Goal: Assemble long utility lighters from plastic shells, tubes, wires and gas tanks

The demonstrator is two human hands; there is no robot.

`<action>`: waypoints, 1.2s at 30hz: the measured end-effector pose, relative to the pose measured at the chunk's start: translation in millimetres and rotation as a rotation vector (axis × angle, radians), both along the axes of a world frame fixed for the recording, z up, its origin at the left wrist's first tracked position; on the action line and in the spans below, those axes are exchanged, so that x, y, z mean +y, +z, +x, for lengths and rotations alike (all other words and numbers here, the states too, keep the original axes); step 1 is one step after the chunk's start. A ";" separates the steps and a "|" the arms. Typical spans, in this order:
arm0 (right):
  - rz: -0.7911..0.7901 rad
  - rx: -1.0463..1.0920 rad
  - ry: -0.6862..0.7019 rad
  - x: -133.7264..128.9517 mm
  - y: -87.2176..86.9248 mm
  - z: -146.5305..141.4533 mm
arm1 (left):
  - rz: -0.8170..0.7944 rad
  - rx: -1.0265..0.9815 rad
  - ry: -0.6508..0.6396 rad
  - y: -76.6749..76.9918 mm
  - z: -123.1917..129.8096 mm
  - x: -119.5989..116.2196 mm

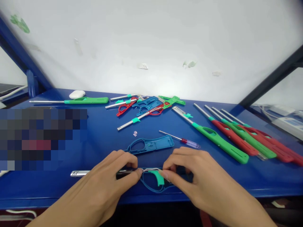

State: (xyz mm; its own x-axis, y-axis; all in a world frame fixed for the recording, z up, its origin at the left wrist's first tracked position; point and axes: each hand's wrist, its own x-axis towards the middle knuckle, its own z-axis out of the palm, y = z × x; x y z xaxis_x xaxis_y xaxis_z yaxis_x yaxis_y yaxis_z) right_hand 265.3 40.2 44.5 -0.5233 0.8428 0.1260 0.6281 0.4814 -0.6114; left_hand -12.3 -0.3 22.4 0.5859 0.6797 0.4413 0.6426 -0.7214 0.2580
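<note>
We have an opened blue lighter casing half (155, 190) close to the near edge of the blue table (236, 186), its metal tube (79, 173) pointing to nine o'clock. A teal trigger (160, 178) sits within its loop, and a thin pale wire (151, 169) runs just above that. Our left hand (113, 178), on the nine o'clock side, has thumb and forefinger drawn narrow at the wire; whether they grip it or only press, we cannot tell. Our right hand (189, 171), on the three o'clock side, pinches the wire's other end between thumb and forefinger. Around the casing, with twelve o'clock away from us, the other blue casing half (163, 143) lies at twelve, a screwdriver (190, 143) with a clear and red handle at one, and a green lighter (220, 143) at two, with a row of red and green lighters (234, 137) beyond it. Farther off toward twelve is a heap of casing parts (151, 104).
</note>
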 end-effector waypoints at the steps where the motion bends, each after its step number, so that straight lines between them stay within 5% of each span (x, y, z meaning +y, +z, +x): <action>1: -0.006 0.001 -0.001 0.9 0.3 -0.1 | 0.011 0.011 0.002 -0.4 0.8 -1.1; 14: 0.090 -0.099 0.112 2.7 10.9 11.8 | 0.121 0.002 0.148 -3.1 28.4 -4.8; 21: 0.015 -0.225 0.153 16.7 15.5 -1.7 | 0.169 -0.038 0.157 -4.8 31.1 0.4; 29: 0.154 -0.173 0.130 8.3 19.0 21.5 | 0.240 -0.036 0.162 -2.9 35.6 -0.7; 36: 0.105 -0.179 0.173 9.3 21.4 4.6 | 0.182 -0.070 0.148 -5.1 32.4 -1.1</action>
